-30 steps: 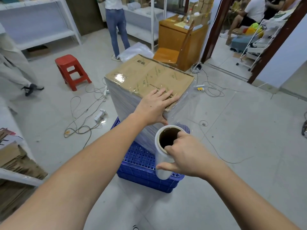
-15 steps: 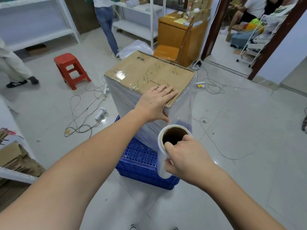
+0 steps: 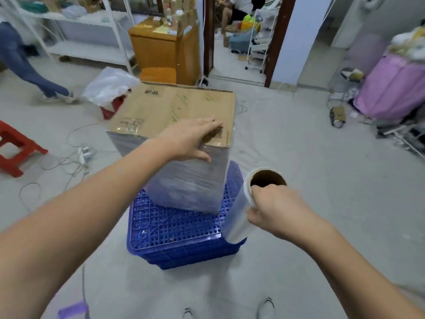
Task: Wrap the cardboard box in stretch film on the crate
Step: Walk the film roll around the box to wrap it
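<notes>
The cardboard box (image 3: 174, 109) stands on an upturned blue plastic crate (image 3: 174, 229) in the middle of the floor. Its sides are covered in layers of stretch film, its brown top is bare. My left hand (image 3: 190, 139) lies flat on the near right corner of the top, fingers spread. My right hand (image 3: 273, 208) grips the stretch film roll (image 3: 250, 196) at its upper end, to the right of the box. The roll hangs upright with its brown core open to me. A sheet of film runs from the roll to the box's right edge.
A red stool (image 3: 16, 148) and loose cables (image 3: 76, 155) lie at left. A white bag (image 3: 110, 86) and a wooden cabinet (image 3: 165, 47) stand behind the box. A person (image 3: 20, 63) walks at far left. Pink-covered clutter (image 3: 395, 86) fills the right.
I have moved round the box to the right, so a different side faces me. My right hand has carried the roll outward to the right, drawing film along. My left hand stays on top.
</notes>
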`<state>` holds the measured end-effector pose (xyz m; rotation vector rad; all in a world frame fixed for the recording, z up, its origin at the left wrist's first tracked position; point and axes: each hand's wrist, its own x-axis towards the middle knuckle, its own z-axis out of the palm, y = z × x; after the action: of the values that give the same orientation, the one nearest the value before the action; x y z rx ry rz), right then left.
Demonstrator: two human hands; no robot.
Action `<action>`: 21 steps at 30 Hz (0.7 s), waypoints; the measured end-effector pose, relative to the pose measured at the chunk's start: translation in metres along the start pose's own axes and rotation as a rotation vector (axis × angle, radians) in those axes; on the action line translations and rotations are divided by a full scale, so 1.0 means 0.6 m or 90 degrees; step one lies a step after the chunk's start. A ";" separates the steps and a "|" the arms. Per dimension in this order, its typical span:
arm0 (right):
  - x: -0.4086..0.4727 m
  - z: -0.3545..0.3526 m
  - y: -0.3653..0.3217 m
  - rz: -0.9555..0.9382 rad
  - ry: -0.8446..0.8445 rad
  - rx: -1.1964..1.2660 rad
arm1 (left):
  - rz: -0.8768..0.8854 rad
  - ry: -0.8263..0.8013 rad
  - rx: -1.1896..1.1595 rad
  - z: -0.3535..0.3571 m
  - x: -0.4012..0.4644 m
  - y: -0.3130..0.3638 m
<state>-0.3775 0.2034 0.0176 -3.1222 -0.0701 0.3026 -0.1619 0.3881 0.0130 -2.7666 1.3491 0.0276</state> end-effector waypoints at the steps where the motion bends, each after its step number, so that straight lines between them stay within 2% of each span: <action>1: -0.002 0.003 -0.008 0.023 0.010 0.001 | 0.026 -0.008 0.006 -0.009 -0.009 -0.019; 4: -0.002 0.013 -0.031 0.116 0.067 -0.012 | 0.044 -0.008 0.057 -0.015 -0.028 -0.075; 6: 0.005 0.016 -0.043 0.181 0.094 -0.020 | 0.010 -0.017 0.045 -0.004 -0.040 -0.100; 8: 0.010 0.022 -0.047 0.192 0.104 -0.029 | -0.025 -0.019 0.022 0.011 -0.047 -0.107; 14: -0.012 0.037 -0.027 0.112 0.136 -0.037 | -0.052 0.016 0.045 0.033 -0.030 -0.100; 18: -0.018 0.034 -0.039 -0.034 0.232 -0.100 | -0.064 0.009 0.054 0.035 -0.020 -0.090; 21: -0.011 0.040 -0.062 -0.136 0.287 -0.084 | -0.073 0.010 0.062 0.034 -0.009 -0.080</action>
<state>-0.3903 0.2401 -0.0044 -3.1807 -0.4289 -0.4213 -0.1273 0.4234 -0.0048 -2.7622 1.1591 -0.0635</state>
